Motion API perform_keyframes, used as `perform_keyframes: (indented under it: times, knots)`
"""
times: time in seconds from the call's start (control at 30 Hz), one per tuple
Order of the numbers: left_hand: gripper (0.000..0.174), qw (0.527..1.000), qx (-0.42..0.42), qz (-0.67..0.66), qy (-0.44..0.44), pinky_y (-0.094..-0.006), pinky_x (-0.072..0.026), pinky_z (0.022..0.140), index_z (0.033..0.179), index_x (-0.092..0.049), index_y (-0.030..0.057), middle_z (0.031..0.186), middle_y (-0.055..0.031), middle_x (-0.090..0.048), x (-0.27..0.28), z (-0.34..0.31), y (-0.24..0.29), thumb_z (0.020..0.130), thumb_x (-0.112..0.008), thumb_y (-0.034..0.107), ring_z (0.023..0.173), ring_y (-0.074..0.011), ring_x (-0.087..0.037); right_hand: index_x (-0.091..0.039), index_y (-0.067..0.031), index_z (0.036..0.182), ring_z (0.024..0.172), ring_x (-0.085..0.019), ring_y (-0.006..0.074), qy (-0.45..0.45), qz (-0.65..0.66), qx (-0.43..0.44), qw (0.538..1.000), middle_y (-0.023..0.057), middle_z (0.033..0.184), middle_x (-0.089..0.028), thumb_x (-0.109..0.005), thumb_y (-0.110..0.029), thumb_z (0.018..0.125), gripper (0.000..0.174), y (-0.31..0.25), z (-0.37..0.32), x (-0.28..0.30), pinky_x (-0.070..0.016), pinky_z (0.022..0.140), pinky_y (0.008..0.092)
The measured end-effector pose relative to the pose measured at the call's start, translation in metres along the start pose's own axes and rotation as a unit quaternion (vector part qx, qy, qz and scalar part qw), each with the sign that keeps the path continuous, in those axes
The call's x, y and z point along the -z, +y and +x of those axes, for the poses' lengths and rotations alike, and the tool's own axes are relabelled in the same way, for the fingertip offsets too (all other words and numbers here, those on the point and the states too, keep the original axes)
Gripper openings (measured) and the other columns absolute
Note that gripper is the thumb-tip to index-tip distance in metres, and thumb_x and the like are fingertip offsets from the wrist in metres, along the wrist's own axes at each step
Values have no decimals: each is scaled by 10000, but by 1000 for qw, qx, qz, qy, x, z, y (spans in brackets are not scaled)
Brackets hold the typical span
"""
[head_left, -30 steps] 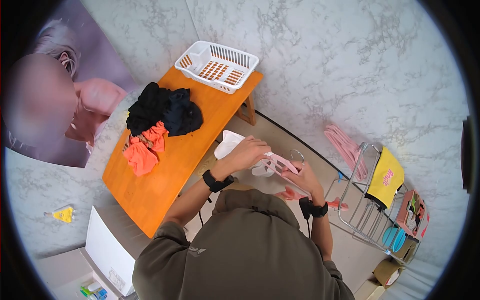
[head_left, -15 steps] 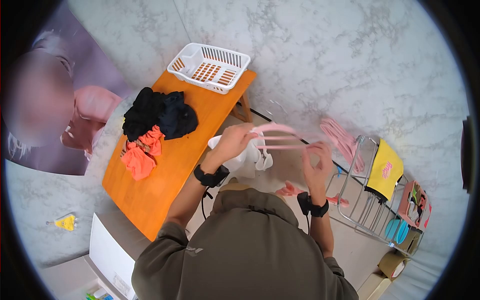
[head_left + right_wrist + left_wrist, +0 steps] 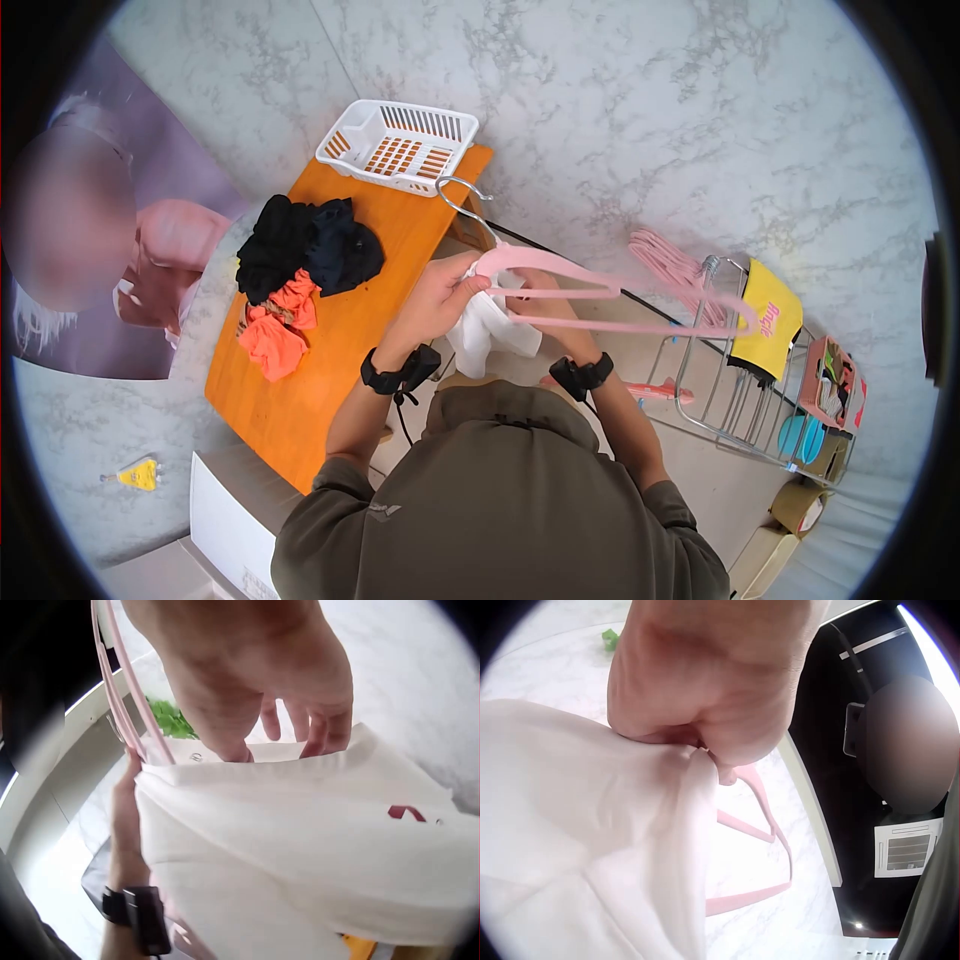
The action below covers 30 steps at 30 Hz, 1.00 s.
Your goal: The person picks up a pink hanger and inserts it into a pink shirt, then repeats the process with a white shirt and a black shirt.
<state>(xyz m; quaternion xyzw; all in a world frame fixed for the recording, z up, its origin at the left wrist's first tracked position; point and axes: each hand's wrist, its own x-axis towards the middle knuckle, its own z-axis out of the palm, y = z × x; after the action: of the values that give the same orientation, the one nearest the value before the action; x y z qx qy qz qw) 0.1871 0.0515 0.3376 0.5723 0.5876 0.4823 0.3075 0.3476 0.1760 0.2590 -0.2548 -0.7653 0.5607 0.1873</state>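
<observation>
My left hand (image 3: 432, 300) grips the end of a pink hanger (image 3: 570, 270) together with white cloth (image 3: 490, 325). The hanger's hook points up and its frame stretches right across my right hand (image 3: 545, 300). In the left wrist view, bunched white cloth (image 3: 592, 825) meets the curled left hand (image 3: 705, 697). In the right wrist view, my right hand (image 3: 255, 682) bends over the hem of the white cloth (image 3: 247, 817), thumb and fingers apart, some tips hidden behind the edge. The hanger's pink bars (image 3: 124, 690) stand at the cloth's left corner.
An orange table (image 3: 280, 430) holds black and dark blue clothes (image 3: 300, 240), coral cloth (image 3: 275, 340) and a white basket (image 3: 400, 185). To the right are pink hangers (image 3: 675, 270) and a metal rack (image 3: 690, 390) with a yellow cloth (image 3: 768, 320). Another pink hanger (image 3: 655, 390) lies low.
The hanger has swung across with its hook now upper left, its end at my left hand. My right hand let go of the hanger and moved left to the white cloth.
</observation>
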Motion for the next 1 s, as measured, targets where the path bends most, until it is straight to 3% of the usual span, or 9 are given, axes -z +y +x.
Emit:
perform_keyframes:
  times: [0.07, 0.23, 0.27, 0.33, 0.43, 0.57, 0.63, 0.73, 1.0]
  knots:
    - [230, 1000, -9, -4, -5, -266, -450, 724, 1099, -591, -31, 852, -77, -642, 1, -2, -4, 929, -570, 124, 774, -123, -564, -611, -39, 1145, 692, -537, 86, -46, -63, 64, 995, 18, 800, -610, -642, -101, 840, 313, 59, 12, -14, -440, 581, 277]
    - [213, 999, -13, 17, 29, -259, -445, 692, 1059, -606, -35, 832, -61, -634, 12, -9, -3, 916, -586, 121, 746, -111, -550, -686, -13, 881, 674, -554, 127, 22, -181, 83, 980, 46, 785, -667, -644, -135, 839, 136, 80, 12, 8, -445, 569, 309]
    - [189, 997, -18, 28, 67, -272, -422, 636, 1024, -600, -28, 771, -93, -589, 15, -11, -8, 904, -593, 117, 678, -150, -513, -639, -3, 887, 655, -620, 224, 47, -114, 44, 991, 111, 736, -671, -709, -130, 763, 191, 31, 6, 27, -485, 609, 341]
    - [166, 994, -25, 38, 102, -286, -400, 580, 989, -593, -21, 711, -126, -543, 22, -13, -11, 893, -599, 114, 611, -190, -477, -640, -17, 845, 660, -582, 111, 44, -2, -31, 999, 49, 686, -640, -730, -107, 745, 162, 30, 9, 60, -462, 586, 279]
    - [172, 990, -12, 56, 126, -290, -393, 573, 977, -586, -33, 732, -138, -557, 29, -20, -10, 885, -614, 109, 602, -198, -441, -591, -34, 748, 617, -507, 69, 61, 105, -20, 992, -3, 628, -565, -735, -100, 738, 158, -7, 0, 103, -414, 549, 242]
    - [176, 990, 0, 100, 104, -316, -407, 581, 979, -573, -35, 746, -172, -554, 30, -18, -7, 895, -599, 117, 608, -276, -480, -472, -69, 649, 583, -370, 42, 145, -66, 13, 987, -65, 598, -413, -724, -35, 713, 263, -35, -5, 126, -283, 489, 228]
    - [174, 977, -12, 189, 100, -358, -429, 604, 994, -559, -27, 776, -211, -549, 30, -16, -18, 909, -575, 123, 668, -390, -515, -466, -69, 654, 589, -373, 45, 143, -22, 6, 990, -61, 609, -419, -715, -20, 711, 260, -33, 0, 133, -284, 494, 229]
    - [171, 977, -27, 196, 80, -400, -451, 663, 1022, -548, -18, 830, -236, -546, 27, -16, -33, 915, -552, 114, 783, -453, -526, -468, -69, 663, 596, -384, 45, 151, 4, 2, 988, -58, 631, -429, -698, 3, 708, 245, -33, 4, 136, -292, 496, 229]
    - [182, 985, -29, 172, 3, -414, -451, 767, 1055, -545, -26, 905, -230, -562, 27, -22, -70, 896, -534, 63, 877, -431, -542, -563, -35, 741, 604, -477, 46, 90, 65, -59, 992, -22, 661, -531, -696, 26, 685, 157, 10, 5, 146, -363, 498, 220]
